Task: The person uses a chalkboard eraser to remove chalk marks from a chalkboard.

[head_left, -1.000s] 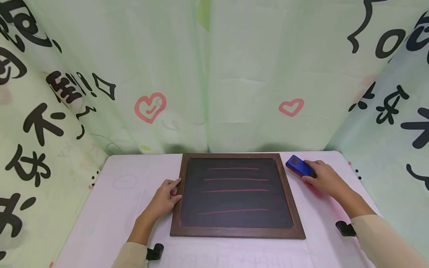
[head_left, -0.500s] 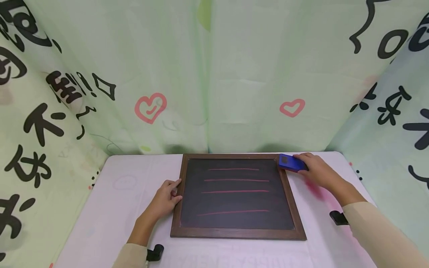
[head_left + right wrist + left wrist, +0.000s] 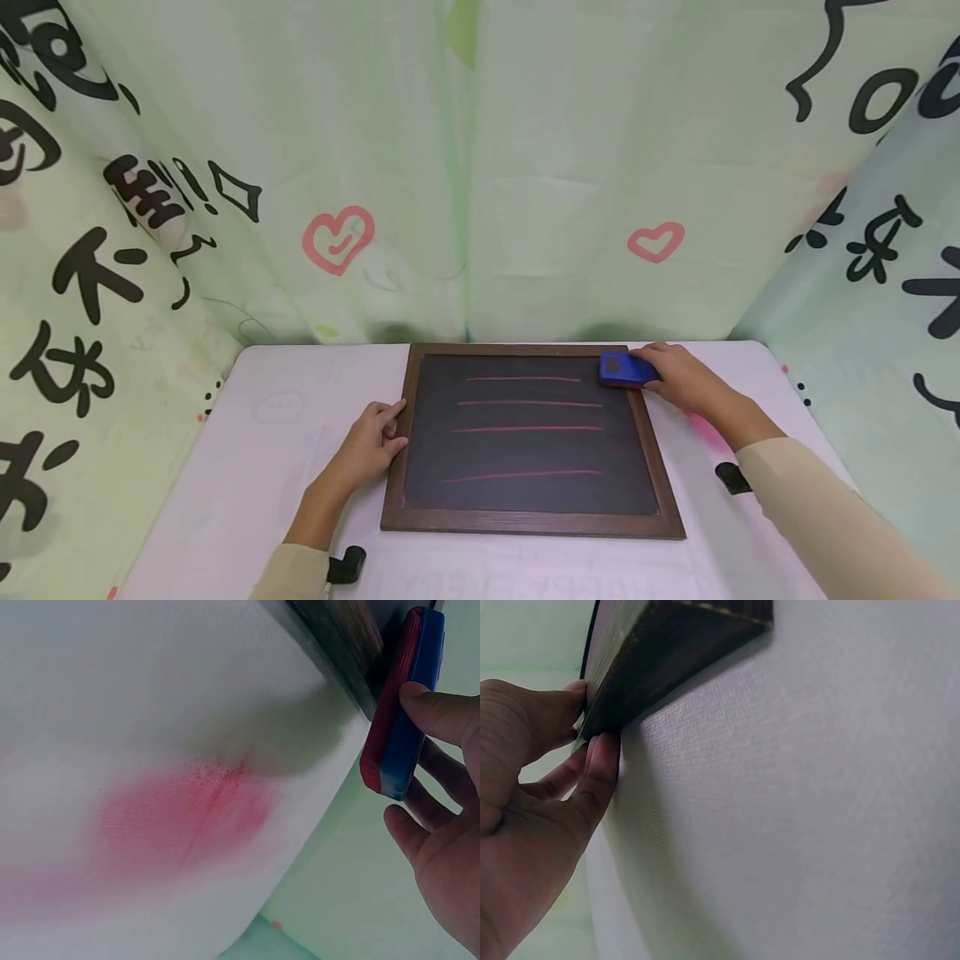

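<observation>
A small blackboard (image 3: 525, 454) in a brown wooden frame lies on the table, with several pink horizontal lines across it. My left hand (image 3: 367, 446) holds the frame's left edge by thumb and finger; in the left wrist view, fingertips meet the frame (image 3: 667, 660) at its side. My right hand (image 3: 686, 382) grips the right end of a blackboard eraser (image 3: 621, 369), blue on top with a red pad below (image 3: 386, 724). The eraser is over the board's upper right corner, just right of the top line. Whether its pad touches the board, I cannot tell.
A white-covered table (image 3: 525, 571) carries the board. Right of the board, a pink smudge (image 3: 187, 817) stains the cover. Green printed curtains (image 3: 540, 167) hang behind and at both sides. A black wrist device (image 3: 347, 565) sits at the left sleeve.
My right hand has moved the eraser left, from the table beside the board, across the frame's right edge, to over the upper right corner. The left hand has stayed at the frame.
</observation>
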{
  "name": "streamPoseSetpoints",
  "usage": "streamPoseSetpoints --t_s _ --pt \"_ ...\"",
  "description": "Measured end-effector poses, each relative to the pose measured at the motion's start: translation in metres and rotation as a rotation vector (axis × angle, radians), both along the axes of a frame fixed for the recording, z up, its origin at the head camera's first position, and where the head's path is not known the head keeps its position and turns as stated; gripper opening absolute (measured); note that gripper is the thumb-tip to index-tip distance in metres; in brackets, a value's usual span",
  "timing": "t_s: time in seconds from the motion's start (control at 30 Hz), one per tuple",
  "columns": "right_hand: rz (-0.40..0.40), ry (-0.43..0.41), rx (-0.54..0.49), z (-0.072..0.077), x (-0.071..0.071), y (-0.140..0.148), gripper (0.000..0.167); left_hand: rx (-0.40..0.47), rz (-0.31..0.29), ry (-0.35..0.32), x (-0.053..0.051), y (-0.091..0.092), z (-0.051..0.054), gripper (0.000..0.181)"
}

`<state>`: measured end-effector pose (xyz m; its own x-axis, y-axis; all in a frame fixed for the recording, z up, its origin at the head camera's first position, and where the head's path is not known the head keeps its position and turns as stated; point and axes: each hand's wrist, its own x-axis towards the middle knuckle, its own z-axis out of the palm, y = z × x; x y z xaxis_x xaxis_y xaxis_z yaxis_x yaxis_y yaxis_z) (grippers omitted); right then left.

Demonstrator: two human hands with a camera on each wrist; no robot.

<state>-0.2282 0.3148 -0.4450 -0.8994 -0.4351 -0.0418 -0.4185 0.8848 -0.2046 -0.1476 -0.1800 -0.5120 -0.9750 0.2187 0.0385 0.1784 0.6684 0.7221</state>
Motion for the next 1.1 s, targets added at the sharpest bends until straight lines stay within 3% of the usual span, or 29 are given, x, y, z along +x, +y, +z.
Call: streamPoseSetpoints --t_s 0.23,0.5,1.1 --pt "0.024 0.012 0.006 0.002 -0.003 -0.014 0.053 0.010 0.000 0.003 0.000 0.001 0.000 0.060" --pt "0.009 -0.029 0.023 -0.006 -0.008 -0.028 0.052 0.009 0.001 0.001 -0.001 0.000 -0.002 0.061" --pt "0.078 0.016 -0.026 -0.016 -0.014 -0.061 0.050 -0.006 0.000 0.010 -0.001 0.000 -0.002 0.061"
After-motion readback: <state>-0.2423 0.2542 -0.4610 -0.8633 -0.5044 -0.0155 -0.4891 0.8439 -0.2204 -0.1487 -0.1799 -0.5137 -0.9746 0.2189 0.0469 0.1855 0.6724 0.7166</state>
